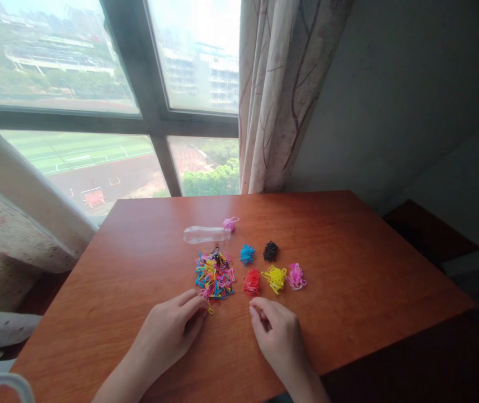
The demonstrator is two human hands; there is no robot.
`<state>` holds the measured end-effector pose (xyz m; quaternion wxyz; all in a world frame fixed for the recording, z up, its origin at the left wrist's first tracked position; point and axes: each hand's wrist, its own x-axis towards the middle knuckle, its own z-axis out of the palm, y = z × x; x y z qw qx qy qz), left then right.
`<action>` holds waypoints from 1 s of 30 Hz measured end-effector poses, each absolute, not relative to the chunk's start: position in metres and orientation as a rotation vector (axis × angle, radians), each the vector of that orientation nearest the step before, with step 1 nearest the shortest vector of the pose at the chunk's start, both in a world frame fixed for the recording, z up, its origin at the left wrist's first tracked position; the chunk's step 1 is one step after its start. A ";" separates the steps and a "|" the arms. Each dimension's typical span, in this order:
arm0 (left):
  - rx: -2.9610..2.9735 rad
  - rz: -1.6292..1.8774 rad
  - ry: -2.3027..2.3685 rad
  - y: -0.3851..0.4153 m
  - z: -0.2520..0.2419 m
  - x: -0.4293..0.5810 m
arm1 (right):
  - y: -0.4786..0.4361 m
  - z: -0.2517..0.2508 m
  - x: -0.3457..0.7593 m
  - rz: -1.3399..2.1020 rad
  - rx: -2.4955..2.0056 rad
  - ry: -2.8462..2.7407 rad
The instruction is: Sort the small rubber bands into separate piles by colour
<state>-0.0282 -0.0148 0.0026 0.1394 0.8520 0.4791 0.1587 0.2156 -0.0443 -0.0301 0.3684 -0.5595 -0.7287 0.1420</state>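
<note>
A mixed heap of small coloured loops point(215, 274), which look like rubber bands, lies on the wooden table. My left hand point(176, 324) is at its near edge, fingertips closed together by a yellow loop point(210, 309); what they hold, if anything, is hidden. Just in front of the red pile point(252, 282), my right hand point(279, 336) has thumb and forefinger pinched, and anything between them is too small to make out. Beside the red pile are a yellow pile point(275, 279) and a pink pile point(297, 276). Behind them sit a blue pile point(247, 254) and a black pile point(270, 251).
A clear plastic bottle point(206, 235) lies on its side behind the heap, with a pink cap point(229, 224) at its right end. The brown table point(361, 268) reaches the window. Curtains point(273, 95) hang at both sides of the window.
</note>
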 end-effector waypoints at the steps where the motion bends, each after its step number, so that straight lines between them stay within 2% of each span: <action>1: 2.465 0.471 1.381 -0.014 0.003 -0.028 | -0.044 -0.030 0.216 0.363 -1.434 -1.875; 16: 2.379 0.616 1.352 -0.013 0.005 -0.022 | -0.045 -0.028 0.213 0.395 -1.454 -1.892; 30: 2.630 0.290 1.120 0.047 0.047 0.085 | -0.048 -0.034 0.212 0.369 -1.501 -1.978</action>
